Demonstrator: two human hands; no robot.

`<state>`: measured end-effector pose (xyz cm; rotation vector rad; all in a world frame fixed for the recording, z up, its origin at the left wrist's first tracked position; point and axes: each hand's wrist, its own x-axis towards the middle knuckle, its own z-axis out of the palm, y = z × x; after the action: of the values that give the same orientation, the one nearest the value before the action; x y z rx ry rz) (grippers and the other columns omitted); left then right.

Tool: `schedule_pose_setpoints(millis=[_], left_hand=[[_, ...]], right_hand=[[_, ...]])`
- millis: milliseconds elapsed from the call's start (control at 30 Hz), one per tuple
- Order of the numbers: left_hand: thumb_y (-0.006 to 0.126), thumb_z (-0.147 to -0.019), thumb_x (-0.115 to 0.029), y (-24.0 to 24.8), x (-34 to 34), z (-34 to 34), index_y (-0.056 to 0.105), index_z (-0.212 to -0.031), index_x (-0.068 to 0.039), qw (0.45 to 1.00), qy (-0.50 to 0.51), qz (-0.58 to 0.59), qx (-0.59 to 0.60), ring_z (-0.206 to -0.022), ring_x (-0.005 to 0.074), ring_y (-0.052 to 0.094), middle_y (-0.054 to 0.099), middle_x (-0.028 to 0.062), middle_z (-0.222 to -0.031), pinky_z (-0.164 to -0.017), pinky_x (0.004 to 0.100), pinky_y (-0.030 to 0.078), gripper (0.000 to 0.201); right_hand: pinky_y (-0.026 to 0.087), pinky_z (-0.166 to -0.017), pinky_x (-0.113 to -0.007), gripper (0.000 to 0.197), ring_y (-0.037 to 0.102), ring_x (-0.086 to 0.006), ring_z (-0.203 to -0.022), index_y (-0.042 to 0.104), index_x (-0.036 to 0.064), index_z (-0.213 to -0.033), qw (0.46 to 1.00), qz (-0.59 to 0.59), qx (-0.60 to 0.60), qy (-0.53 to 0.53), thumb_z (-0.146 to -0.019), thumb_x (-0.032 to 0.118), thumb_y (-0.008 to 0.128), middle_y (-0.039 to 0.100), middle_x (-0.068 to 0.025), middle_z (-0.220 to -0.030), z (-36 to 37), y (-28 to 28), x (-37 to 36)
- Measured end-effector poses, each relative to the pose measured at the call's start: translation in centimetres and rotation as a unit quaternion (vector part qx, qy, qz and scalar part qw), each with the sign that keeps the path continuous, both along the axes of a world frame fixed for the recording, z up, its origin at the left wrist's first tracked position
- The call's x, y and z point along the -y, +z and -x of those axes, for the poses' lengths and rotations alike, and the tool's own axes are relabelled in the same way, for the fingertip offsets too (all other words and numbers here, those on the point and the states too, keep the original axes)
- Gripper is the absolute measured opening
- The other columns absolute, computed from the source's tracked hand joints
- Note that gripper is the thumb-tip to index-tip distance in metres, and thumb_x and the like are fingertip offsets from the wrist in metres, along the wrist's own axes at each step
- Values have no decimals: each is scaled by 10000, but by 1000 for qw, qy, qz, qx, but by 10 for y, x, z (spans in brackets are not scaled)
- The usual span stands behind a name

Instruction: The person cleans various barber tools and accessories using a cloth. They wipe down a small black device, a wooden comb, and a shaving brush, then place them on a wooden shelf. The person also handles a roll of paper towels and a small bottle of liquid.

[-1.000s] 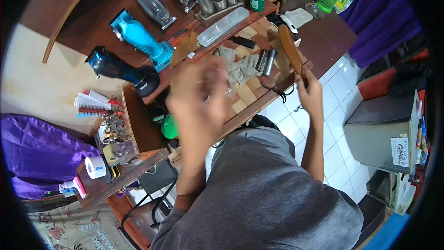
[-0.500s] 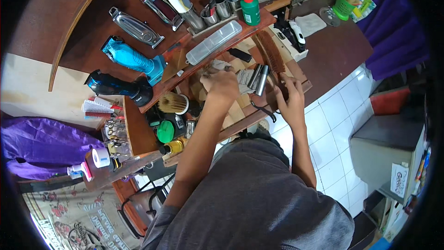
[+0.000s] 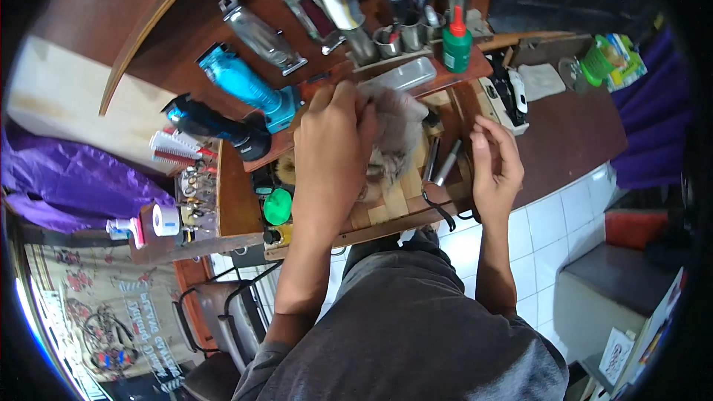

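Observation:
My left hand (image 3: 333, 150) is closed on a crumpled greyish-white cloth (image 3: 395, 125), raised above the wooden drawer (image 3: 371, 215). The cloth hangs to the right of the hand, and part of the drawer is hidden behind it. My right hand (image 3: 497, 171) hovers at the drawer's right side, fingers loosely bent and apart from the thumb, with nothing visible in it. Between the hands lie slim silver cylinders (image 3: 448, 162) and a black strap (image 3: 440, 209) that droops over the drawer's front edge.
Hair clippers stand on the shelf: a blue one (image 3: 241, 82), a black one (image 3: 215, 128) and a silver one (image 3: 261, 37). A green bottle with a red tip (image 3: 457, 46) stands near a clear plastic case (image 3: 405, 74). A white-and-black clipper (image 3: 516, 90) lies at right.
My left hand has lifted the cloth from the drawer toward me, and it now hangs loose. My right hand has come off the drawer's edge. The view has shifted.

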<state>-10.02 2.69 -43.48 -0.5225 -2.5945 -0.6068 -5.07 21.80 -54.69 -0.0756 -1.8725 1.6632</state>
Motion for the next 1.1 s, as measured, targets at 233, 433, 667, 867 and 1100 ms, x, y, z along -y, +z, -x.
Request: schedule_pose_setpoints(millis=[233, 433, 667, 867, 1100], left_hand=[[626, -889, -74, 51, 7, 3, 565, -1064, 1, 940, -258, -221, 23, -808, 208, 640, 630, 134, -931, -703, 321, 505, 200], [620, -880, -24, 118, 77, -11, 550, -1248, -39, 909, -287, -293, -77, -1038, 201, 618, 619, 129, -1146, -815, 312, 513, 375], [707, -820, -88, 148, 229, 14, 672, -1022, -11, 951, 48, -29, -303, -962, 256, 652, 642, 159, -1096, -819, 311, 512, 219], [681, -851, -39, 134, 291, 21, 656, -1069, 9, 967, -59, -198, -151, -920, 164, 658, 650, 127, -1106, -796, 275, 533, 225], [667, -835, 13, 134, 289, 26, 420, -1342, 15, 918, -85, -368, -123, -984, 226, 654, 499, 173, -1307, -820, 276, 545, 564]], right_hand=[[278, -1096, -376, 840, 346, -269, -1345, 205, -36, -1478, 956, 111, -137, 233, -911, 463, 574, 307, -184, -1476, 26, 64, 70], [395, -979, -377, 397, 527, -235, -1113, 511, -74, -1248, 964, -2, -253, 78, -925, 154, 554, 561, -174, -1215, 54, 165, 90], [455, -924, -399, 371, 572, -421, -1074, 644, -8, -1102, 806, -515, -235, 171, -937, 297, 511, 589, -267, -1166, 137, 279, 138], [426, -994, -414, 411, 550, -399, -1166, 623, -48, -1131, 785, -547, -182, 228, -980, 299, 463, 567, -277, -1237, 138, 293, 182], [483, -881, -476, 435, 612, -407, -1008, 658, 17, -983, 712, -547, -234, 373, -968, 386, 429, 639, -255, -1059, 160, 301, 292]])
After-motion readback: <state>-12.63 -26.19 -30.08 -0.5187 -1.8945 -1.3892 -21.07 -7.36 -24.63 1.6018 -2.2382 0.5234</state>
